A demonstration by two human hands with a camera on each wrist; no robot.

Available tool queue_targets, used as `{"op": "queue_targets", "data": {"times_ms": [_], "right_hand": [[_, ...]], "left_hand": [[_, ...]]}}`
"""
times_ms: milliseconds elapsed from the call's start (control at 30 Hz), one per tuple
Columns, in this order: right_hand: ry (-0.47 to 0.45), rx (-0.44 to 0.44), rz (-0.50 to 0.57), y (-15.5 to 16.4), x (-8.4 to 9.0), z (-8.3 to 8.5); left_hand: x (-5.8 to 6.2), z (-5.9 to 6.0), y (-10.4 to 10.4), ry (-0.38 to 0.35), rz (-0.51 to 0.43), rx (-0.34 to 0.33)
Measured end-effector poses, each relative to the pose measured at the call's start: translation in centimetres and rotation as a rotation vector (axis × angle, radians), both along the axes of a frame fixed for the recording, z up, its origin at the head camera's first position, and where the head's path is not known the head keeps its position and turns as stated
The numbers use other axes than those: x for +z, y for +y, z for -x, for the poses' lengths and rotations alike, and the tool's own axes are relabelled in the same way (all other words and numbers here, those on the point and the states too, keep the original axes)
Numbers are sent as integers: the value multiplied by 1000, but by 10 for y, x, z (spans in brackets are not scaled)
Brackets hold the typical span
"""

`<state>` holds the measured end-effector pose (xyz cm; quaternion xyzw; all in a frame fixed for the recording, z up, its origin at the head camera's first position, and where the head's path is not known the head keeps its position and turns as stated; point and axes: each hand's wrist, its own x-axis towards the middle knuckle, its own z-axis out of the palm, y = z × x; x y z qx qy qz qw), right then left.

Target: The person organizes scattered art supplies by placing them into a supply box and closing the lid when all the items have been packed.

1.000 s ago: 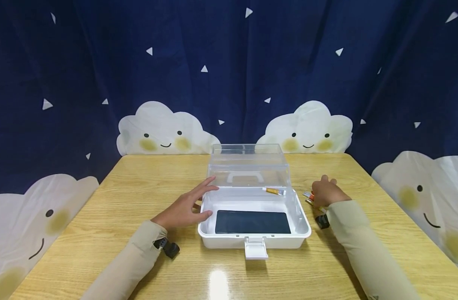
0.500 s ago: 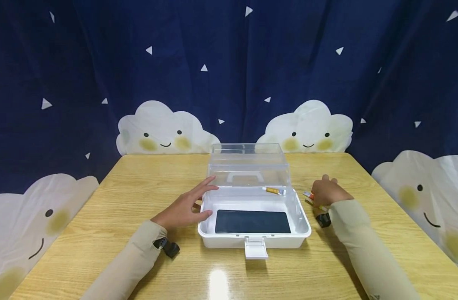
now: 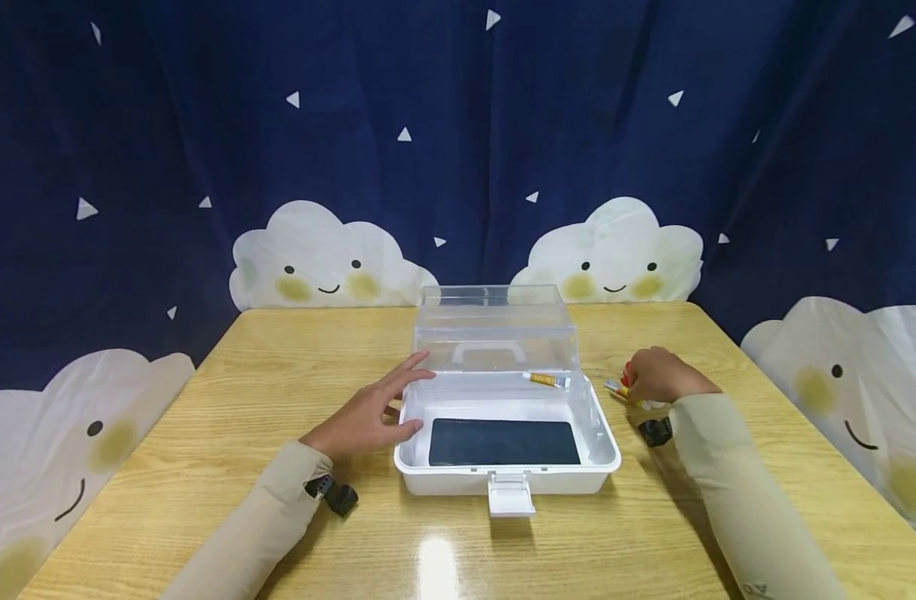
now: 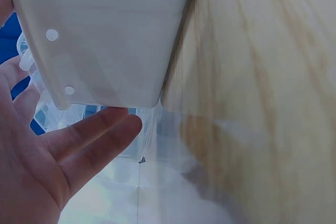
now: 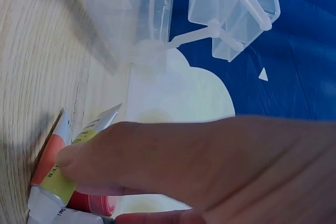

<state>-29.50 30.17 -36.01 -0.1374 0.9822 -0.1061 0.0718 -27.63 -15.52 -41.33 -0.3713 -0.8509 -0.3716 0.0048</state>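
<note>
My right hand (image 3: 666, 377) is just right of the white box (image 3: 458, 483), low over the table. Between its thumb and fingers it pinches a yellow paint tube (image 5: 58, 184), tilted, with a white cap. An orange tube (image 5: 48, 153) lies close beside it, and a red tube (image 5: 89, 203) shows partly under the hand. My left hand (image 3: 371, 417) spreads its fingers around the box's left side, thumb at the rim. In the left wrist view, two straight fingers (image 4: 105, 137) reach along the box's end wall.
Behind the box its clear lid (image 3: 495, 321) stands raised. An ochre tube (image 3: 546, 380) lies along the box's back, and a dark flat rectangle (image 3: 504, 442) covers part of its floor. The front latch (image 3: 511, 495) hangs down. A blue curtain (image 3: 458, 125) closes off the table's far side.
The right hand has shifted slightly right and turned, and the yellow tube now shows in its pinch. More of the red tube has come into view. The left hand keeps its place.
</note>
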Motion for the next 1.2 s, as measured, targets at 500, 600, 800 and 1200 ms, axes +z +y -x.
{"op": "queue_targets", "data": {"times_ms": [500,600,800,1200], "right_hand": [[-103,-76,83,4,9,-2],[-88,-81,88,2,10,-2],[-51,-63,79,0,12,-3],[66,-2,46,-3,19,-3]], "left_hand": [[1,0,1,-9,7,4],[1,0,0,-9,-1,-5],[-2,1,0,-6,-14,-14],[-1,0,0,-5,-14,-15]]}}
